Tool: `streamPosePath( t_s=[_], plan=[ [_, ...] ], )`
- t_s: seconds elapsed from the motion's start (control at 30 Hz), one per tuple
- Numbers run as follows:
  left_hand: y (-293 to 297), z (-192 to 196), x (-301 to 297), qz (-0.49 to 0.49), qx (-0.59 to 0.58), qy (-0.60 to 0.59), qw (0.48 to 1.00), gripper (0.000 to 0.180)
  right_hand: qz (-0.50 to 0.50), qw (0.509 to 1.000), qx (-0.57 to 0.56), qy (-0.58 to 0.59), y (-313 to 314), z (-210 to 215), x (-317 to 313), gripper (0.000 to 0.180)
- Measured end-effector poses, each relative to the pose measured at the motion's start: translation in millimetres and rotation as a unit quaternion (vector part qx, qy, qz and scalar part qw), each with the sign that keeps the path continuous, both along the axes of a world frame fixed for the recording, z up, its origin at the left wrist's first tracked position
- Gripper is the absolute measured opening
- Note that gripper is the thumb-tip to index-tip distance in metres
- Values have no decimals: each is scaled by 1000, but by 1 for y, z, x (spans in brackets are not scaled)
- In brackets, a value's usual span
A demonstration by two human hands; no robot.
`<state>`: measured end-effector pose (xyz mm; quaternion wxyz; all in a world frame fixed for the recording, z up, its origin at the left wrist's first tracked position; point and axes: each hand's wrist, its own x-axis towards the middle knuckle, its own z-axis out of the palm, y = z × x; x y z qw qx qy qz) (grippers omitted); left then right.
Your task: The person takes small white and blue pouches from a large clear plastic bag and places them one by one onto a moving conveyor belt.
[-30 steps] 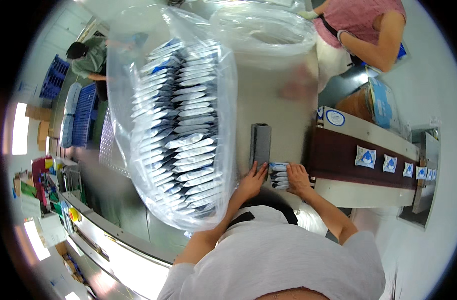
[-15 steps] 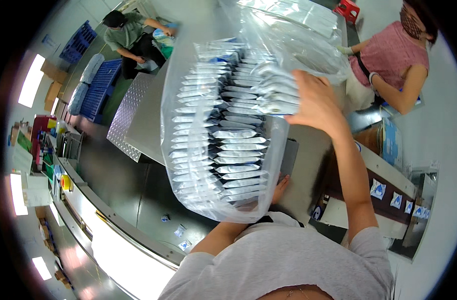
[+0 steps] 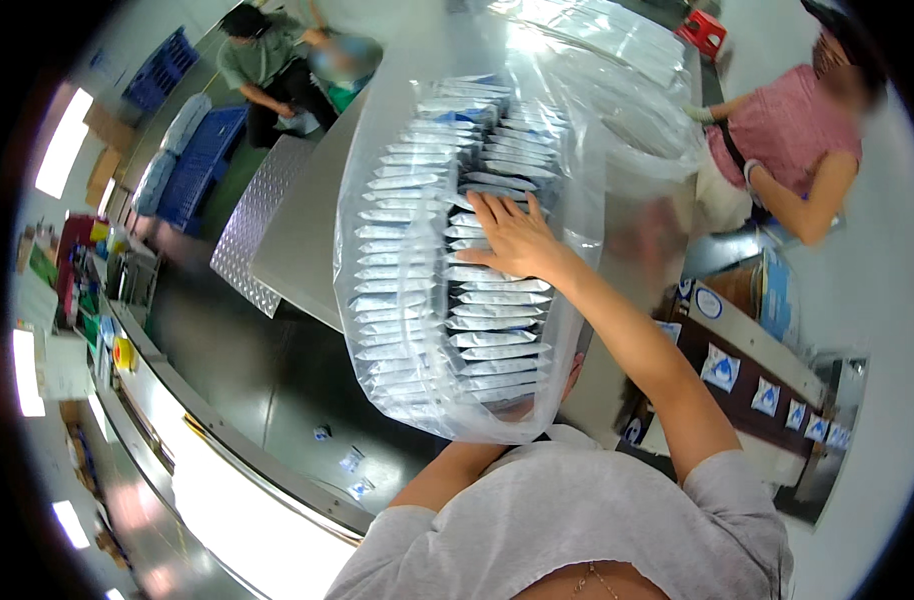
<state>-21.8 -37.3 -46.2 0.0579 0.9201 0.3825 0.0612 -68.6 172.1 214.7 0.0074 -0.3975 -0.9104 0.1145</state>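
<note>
A large clear plastic bag [image 3: 355,330] stands on the metal table, holding two columns of small white-and-blue sachets [image 3: 392,262] stacked in rows. My right hand [image 3: 517,240] lies palm down on the right column, fingers stretched and spread, touching the sachets and gripping none. My left forearm passes below the near end of the bag. Only a sliver of my left hand [image 3: 576,372] shows past the bag's right edge; the bag hides most of its fingers, so its hold cannot be made out.
On the right, a conveyor [image 3: 742,385] carries several sachets. Flat clear bags [image 3: 627,40] lie at the table's far end. A person in pink [image 3: 792,125] stands at right; another person [image 3: 262,65] sits at far left near a blue pallet [image 3: 212,150]. Several sachets [image 3: 352,460] lie on the floor.
My right hand has moved left and down from the bag's right side, where it held a bunch of sachets, and has let them go into the right column. Sachets on the conveyor have shifted.
</note>
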Motion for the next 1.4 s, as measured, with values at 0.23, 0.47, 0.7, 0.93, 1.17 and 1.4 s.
streamPosePath(
  t_s=[0.23,0.47,0.7,0.93,1.17,1.4],
  plan=[
    [13,15,2,-68,-87,-64,992,68,-209,855,138,455,-41,-20,141,19],
    [12,18,-3,-83,-105,44,990,70,-398,865,-299,70,-207,-168,249,36],
    [13,18,-4,-86,-178,14,980,76,-322,928,-173,-69,-281,-213,244,49],
    [15,31,2,-65,-207,55,975,76,-338,924,-167,-58,-284,-239,255,49],
    [19,57,16,-109,-160,156,969,71,-170,893,-380,170,-210,-204,314,31],
    [16,46,8,-63,-213,73,972,73,-424,876,-91,210,-123,-116,517,19]
  ],
)
